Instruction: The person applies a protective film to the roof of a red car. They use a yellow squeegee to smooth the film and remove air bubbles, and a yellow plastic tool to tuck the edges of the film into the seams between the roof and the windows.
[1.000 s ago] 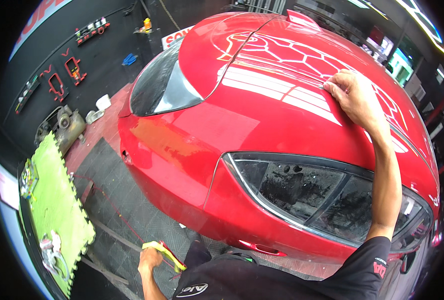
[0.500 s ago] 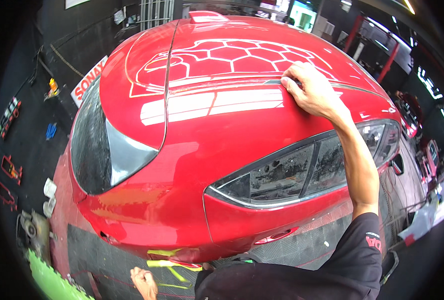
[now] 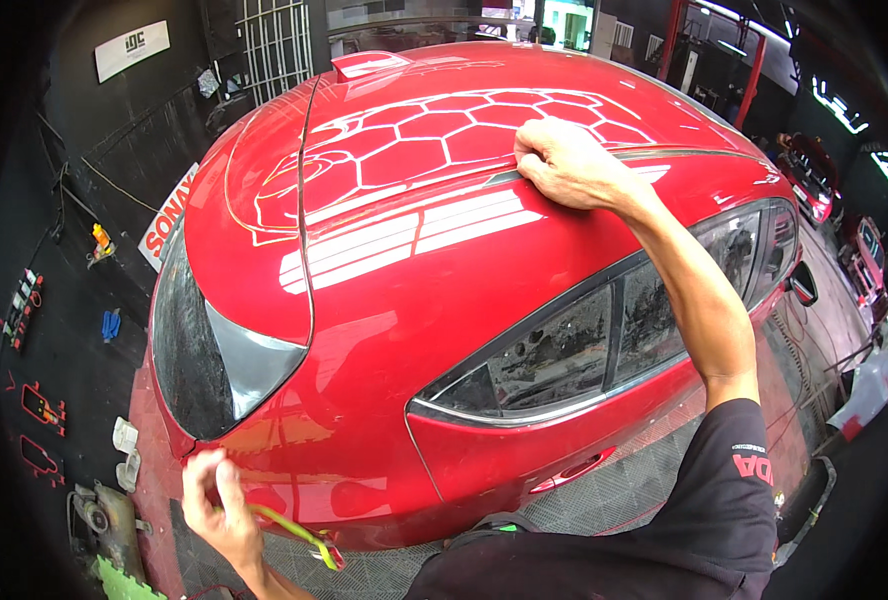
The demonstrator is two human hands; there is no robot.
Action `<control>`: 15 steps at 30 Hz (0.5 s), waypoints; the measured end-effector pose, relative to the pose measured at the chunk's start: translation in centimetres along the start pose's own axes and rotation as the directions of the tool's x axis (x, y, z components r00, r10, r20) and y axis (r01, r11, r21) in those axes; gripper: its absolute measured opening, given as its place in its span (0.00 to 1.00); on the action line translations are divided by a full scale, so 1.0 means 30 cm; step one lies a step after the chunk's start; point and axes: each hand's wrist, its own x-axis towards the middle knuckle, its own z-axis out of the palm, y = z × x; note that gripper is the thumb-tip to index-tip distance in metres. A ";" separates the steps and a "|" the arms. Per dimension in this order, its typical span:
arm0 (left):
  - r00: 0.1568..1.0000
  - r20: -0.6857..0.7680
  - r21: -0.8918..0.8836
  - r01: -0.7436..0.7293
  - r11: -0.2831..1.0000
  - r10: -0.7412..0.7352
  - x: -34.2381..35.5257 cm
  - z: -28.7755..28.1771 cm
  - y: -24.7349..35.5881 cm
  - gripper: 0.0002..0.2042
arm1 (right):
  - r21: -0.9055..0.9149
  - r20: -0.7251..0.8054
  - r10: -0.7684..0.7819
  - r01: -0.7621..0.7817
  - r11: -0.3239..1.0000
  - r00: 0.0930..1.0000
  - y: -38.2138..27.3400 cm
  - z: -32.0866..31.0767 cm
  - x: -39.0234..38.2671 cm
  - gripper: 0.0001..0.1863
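Note:
A glossy red car (image 3: 384, 320) fills the middle. At its roof seam, my right hand (image 3: 569, 165) is closed, fingertips curled down against the channel. A short dark strip (image 3: 501, 179) shows beside those fingertips, lying in the channel; what the fingers grip is hidden. My left hand (image 3: 222, 510) is raised near the car's rear corner, with its thumb and fingers curled. From it trails a thin yellow-green strip (image 3: 294, 527) with a red piece at its lower end. White hexagon-shaped reflections lie across the roof above my right hand.
The rear window (image 3: 192, 345) and dusty side windows (image 3: 554, 350) flank the red panel. A roof fin (image 3: 369, 64) stands at the far left of the roof. On the dark floor lie a blue cloth-like item (image 3: 111, 325) and a metal part (image 3: 104, 515). Red posts (image 3: 751, 82) stand behind.
My left hand has risen to the left from below the bumper, the yellow-green strip now trailing from it. My right hand stays at the roof seam; the view has shifted a little.

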 end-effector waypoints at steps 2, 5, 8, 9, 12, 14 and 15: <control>0.959 0.237 0.013 -0.162 0.987 0.155 0.162 0.083 0.173 0.02 | 0.020 -0.001 -0.010 0.010 1.000 1.000 0.025 0.011 -0.009 0.10; 0.845 0.416 -0.091 -0.329 0.940 0.336 0.384 0.336 0.380 0.04 | 0.090 -0.007 -0.025 0.026 0.996 1.000 0.047 0.020 -0.011 0.12; 0.657 0.607 -0.142 -0.463 0.875 0.446 0.576 0.620 0.474 0.08 | 0.169 0.007 -0.020 0.019 0.985 1.000 0.106 0.013 -0.002 0.13; 0.597 0.686 -0.101 -0.487 0.867 0.415 0.620 0.688 0.505 0.09 | 0.216 0.041 -0.013 0.004 0.976 0.999 0.097 0.011 0.012 0.14; 0.543 0.799 0.067 -0.506 0.860 0.257 0.674 0.877 0.582 0.11 | 0.271 0.030 0.017 -0.024 0.962 0.999 0.084 0.016 0.018 0.14; 0.542 0.821 0.162 -0.527 0.834 0.182 0.670 0.957 0.632 0.12 | 0.301 0.032 0.023 -0.032 0.953 0.999 0.100 0.017 0.013 0.14; 0.530 0.835 0.188 -0.530 0.827 0.150 0.674 0.983 0.651 0.12 | 0.295 0.043 0.023 -0.034 0.955 0.999 0.101 0.006 0.006 0.15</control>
